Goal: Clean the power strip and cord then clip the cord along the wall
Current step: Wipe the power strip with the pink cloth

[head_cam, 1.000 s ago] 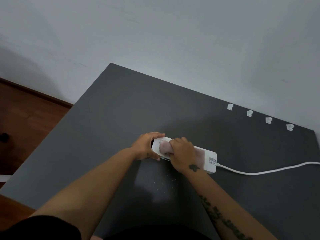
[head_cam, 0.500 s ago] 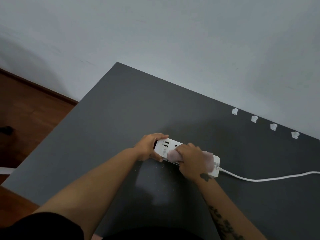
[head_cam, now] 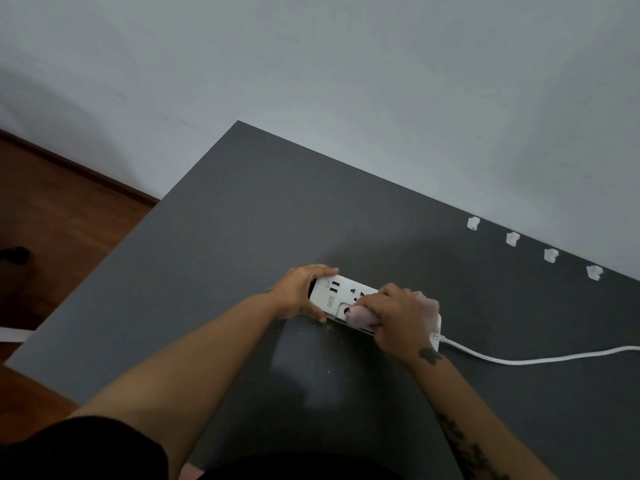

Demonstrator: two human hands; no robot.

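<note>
A white power strip (head_cam: 341, 293) lies on the dark grey table (head_cam: 214, 237), its USB ports and sockets facing up. My left hand (head_cam: 300, 292) grips its left end. My right hand (head_cam: 398, 320) presses a pale pink cloth (head_cam: 362, 316) onto the strip's right half and hides that part. The white cord (head_cam: 540, 359) leaves the strip's right end and runs off the frame's right edge. Several white cord clips (head_cam: 512, 238) sit in a row on the table along the wall.
The grey wall (head_cam: 346, 81) stands directly behind the table's far edge. Pale specks of dust (head_cam: 322, 355) lie on the table in front of the strip. Brown wooden floor (head_cam: 52, 220) shows past the table's left edge.
My right hand has slid the cloth rightward along the strip, uncovering the USB ports and the left sockets. My left hand has kept its grip on the left end.
</note>
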